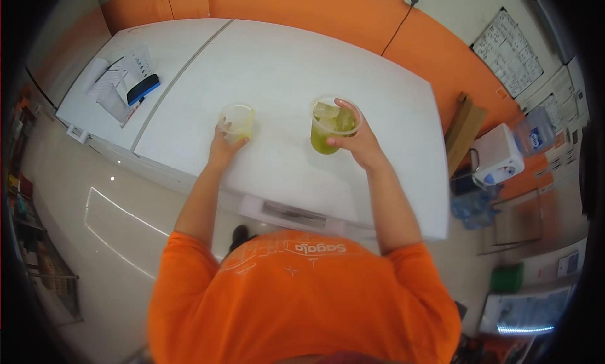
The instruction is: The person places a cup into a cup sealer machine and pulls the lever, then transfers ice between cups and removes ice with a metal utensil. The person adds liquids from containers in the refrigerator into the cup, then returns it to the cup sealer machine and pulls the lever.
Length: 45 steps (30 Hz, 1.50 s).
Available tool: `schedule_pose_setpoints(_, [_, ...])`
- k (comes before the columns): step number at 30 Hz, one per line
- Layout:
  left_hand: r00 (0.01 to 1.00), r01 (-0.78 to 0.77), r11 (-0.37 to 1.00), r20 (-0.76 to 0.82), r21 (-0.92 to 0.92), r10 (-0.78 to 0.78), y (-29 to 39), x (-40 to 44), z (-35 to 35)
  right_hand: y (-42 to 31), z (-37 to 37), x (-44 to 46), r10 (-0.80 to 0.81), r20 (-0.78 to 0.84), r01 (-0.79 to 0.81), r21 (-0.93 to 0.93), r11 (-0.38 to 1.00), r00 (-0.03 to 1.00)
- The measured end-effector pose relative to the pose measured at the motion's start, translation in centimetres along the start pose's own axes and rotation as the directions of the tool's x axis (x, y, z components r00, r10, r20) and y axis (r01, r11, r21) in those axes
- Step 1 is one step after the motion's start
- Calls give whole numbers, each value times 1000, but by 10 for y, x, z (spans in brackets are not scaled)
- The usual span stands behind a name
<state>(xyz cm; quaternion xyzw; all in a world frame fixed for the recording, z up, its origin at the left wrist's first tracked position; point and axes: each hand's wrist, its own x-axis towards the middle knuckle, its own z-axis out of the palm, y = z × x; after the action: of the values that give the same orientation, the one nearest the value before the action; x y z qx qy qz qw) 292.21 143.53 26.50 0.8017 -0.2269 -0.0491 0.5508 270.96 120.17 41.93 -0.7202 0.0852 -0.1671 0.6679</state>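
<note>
Two hands, two cups: one each.

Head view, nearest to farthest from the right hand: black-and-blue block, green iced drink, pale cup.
From the right hand:
1. Green iced drink: in its grasp.
2. Pale cup: to the left, at the left hand.
3. Black-and-blue block: far left, across the seam.

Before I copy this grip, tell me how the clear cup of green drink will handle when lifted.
The clear, green-filled cup probably feels weighty, holding liquid and ice-like chunks. Its wide rim over a narrower base suggests it could tip. Its plastic-looking wall may flex under the right hand.
</note>
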Motion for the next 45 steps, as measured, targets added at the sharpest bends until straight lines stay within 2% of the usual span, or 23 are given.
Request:
schedule_pose_setpoints(2, [987,-84,996,-135,9,84,-7,-4,6,6,16,2,-14,-32,14,-26,1000,999])
schedule_pose_setpoints(4, [952,-41,998,-302,47,53,-5,-30,9,18,33,1,-26,-47,24,-48,999,999])
schedule_pose_setpoints(6, [993,-81,993,-90,-83,73,22,-71,5,33,56,-2,-35,-129,7,-212,977,991])
schedule_pose_setpoints(8, [949,-245,966,182,-78,256,47,-88,1,37,86,-5,-49,-105,17,-288,957,993])
schedule_pose_setpoints(9, [953,-227,971,188,-73,237,61,-88,-3,41,101,-10,-73,-97,33,-361,932,993])
schedule_pose_setpoints(10, [932,-289,949,190,-123,309,75,-83,-8,47,116,-14,-57,-98,18,-353,935,994])
schedule_pose_setpoints(12, [901,-363,915,184,-173,392,81,-73,-14,53,137,-12,15,-70,-29,-198,980,997])
schedule_pose_setpoints(14, [957,-38,873,234,-486,171,79,-69,-17,52,144,-12,91,0,-91,-141,986,996])
schedule_pose_setpoints(16, [967,-61,913,201,-403,153,78,-64,-35,56,147,-11,13,324,-13,-3,1000,946])
schedule_pose_setpoints(17, [977,-76,946,167,-315,134,75,-63,-45,53,143,-8,29,408,31,-140,990,913])
schedule_pose_setpoints(18, [977,-73,951,171,-301,129,70,-64,-53,50,140,-8,25,407,29,-125,992,913])
schedule_pose_setpoints(20, [971,-68,953,200,-295,132,61,-62,-71,44,140,-4,74,388,78,-363,929,919])
schedule_pose_setpoints(24, [984,-83,953,130,-291,125,74,-55,-98,34,140,2,105,329,-37,-206,978,939])
schedule_pose_setpoints(26, [979,-160,946,76,-281,188,77,-47,-107,27,142,4,65,324,18,-247,969,944])
schedule_pose_setpoints(29, [969,-191,954,107,-229,220,77,-37,-114,15,144,10,15,350,88,-277,957,937])
schedule_pose_setpoints(33, [973,-174,965,117,-197,199,87,-29,-112,2,146,15,-75,350,186,-297,937,934])
schedule_pose_setpoints(35, [959,-206,930,124,-305,254,97,-22,-108,-10,144,15,-164,338,288,-358,888,927])
schedule_pose_setpoints(36, [950,-213,927,157,-309,271,105,-17,-105,-21,141,15,-169,302,277,-364,889,938])
schedule_pose_setpoints(38, [918,-253,915,220,-314,330,127,-8,-98,-52,132,16,-276,266,378,-516,768,924])
schedule_pose_setpoints(41, [853,-246,888,349,-388,388,154,2,-72,-100,121,12,-316,167,348,-619,704,934])
schedule_pose_setpoints(42, [814,-248,875,401,-416,421,160,4,-59,-108,119,9,-314,97,299,-651,698,944])
schedule_pose_setpoints(44, [757,-161,789,438,-593,484,172,0,-34,-120,118,-1,-202,108,197,-846,496,973])
schedule_pose_setpoints(45, [710,-141,768,477,-624,518,181,-7,-23,-125,115,-8,-194,36,127,-869,478,980])
